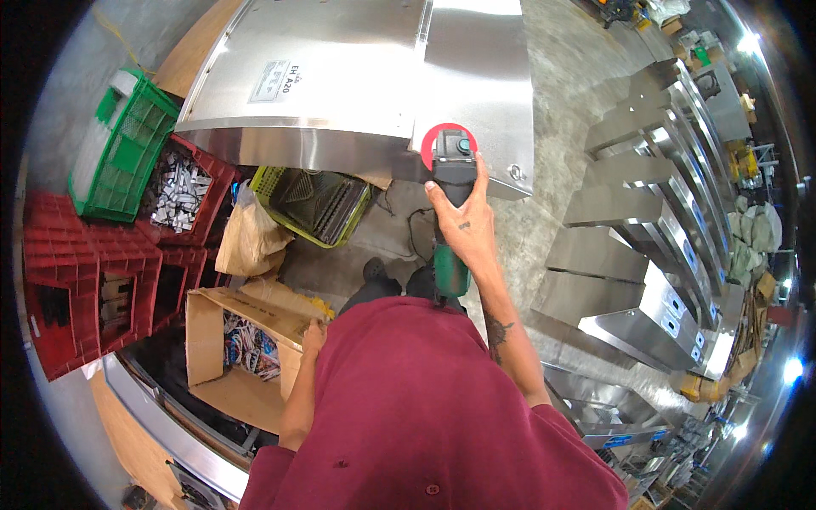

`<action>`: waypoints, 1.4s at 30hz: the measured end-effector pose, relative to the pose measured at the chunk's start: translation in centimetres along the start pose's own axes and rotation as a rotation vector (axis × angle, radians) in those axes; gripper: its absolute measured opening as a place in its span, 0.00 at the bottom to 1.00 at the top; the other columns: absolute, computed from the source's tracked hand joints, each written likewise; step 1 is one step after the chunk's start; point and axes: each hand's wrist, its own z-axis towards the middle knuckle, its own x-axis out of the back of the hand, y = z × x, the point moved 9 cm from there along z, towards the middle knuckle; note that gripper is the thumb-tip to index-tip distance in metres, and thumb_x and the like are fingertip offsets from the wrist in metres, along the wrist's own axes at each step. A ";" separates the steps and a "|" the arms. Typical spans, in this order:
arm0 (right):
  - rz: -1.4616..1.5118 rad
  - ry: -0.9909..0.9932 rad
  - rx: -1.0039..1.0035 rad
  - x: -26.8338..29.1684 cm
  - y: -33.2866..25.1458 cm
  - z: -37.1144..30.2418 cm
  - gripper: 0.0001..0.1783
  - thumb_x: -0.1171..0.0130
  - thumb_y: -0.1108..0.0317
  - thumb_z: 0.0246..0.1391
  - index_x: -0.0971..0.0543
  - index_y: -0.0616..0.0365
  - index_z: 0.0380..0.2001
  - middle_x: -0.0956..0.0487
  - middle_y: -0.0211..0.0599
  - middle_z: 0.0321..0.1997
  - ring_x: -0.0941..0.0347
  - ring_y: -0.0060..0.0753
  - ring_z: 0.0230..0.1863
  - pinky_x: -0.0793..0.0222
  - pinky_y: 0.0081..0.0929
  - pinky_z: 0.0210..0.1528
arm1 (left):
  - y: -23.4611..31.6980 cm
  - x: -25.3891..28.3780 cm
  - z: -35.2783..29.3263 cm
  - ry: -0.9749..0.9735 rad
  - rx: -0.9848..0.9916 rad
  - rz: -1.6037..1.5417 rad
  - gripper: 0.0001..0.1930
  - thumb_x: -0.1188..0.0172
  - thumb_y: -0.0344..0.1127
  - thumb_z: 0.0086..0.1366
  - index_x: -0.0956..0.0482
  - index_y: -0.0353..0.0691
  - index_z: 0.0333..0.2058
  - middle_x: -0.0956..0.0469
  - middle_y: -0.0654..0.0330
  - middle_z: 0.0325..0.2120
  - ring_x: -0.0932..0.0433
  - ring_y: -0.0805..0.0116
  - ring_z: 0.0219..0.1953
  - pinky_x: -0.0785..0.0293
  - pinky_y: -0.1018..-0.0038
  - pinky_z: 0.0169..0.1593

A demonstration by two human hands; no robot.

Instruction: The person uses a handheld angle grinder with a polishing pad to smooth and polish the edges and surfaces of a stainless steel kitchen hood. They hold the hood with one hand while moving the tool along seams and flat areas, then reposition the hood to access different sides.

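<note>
My right hand (467,223) is wrapped round a green and black angle grinder (453,174). The grinder's red disc (432,140) lies against or just over the right end of a large brushed stainless steel panel unit (340,68). A metal ring (515,172) sits near that unit's corner. Low at my left side, my left hand (314,337) is beside the upper flap of an open cardboard box (246,303); whether it grips the flap cannot be made out. Bundled cables or small wired parts (251,348) fill the box.
Red crates (93,272) and a green crate (127,153) stand at the left, one holding small metal pieces (177,191). Beneath the unit is a yellow-green basket (310,204), near a brown bag (249,238) and a black cord (412,229). Several steel hoods (612,191) line the right.
</note>
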 end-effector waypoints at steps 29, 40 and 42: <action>0.007 0.036 0.020 -0.1 -1.1 0.8 0.58 0.33 0.48 0.69 0.55 0.62 0.85 0.10 0.60 0.42 0.10 0.63 0.45 0.18 0.52 0.56 | 0.2 0.4 1.0 -0.033 -0.014 0.026 0.30 0.36 0.54 0.75 0.26 0.46 0.68 0.15 0.33 0.55 0.17 0.29 0.60 0.21 0.41 0.63; 0.016 -0.018 -0.036 -1.2 -1.5 -0.4 0.58 0.32 0.47 0.69 0.55 0.62 0.85 0.12 0.66 0.49 0.11 0.65 0.53 0.20 0.51 0.61 | -0.1 0.2 -0.4 -0.081 0.061 0.029 0.32 0.40 0.58 0.76 0.28 0.44 0.69 0.17 0.28 0.56 0.20 0.25 0.62 0.23 0.39 0.65; 0.046 -0.027 -0.055 -1.8 -1.9 -0.6 0.57 0.30 0.48 0.68 0.53 0.59 0.85 0.12 0.65 0.53 0.11 0.61 0.55 0.20 0.47 0.61 | 0.0 0.7 -0.4 -0.060 0.031 0.015 0.31 0.41 0.57 0.77 0.28 0.43 0.68 0.17 0.28 0.56 0.20 0.25 0.62 0.23 0.39 0.65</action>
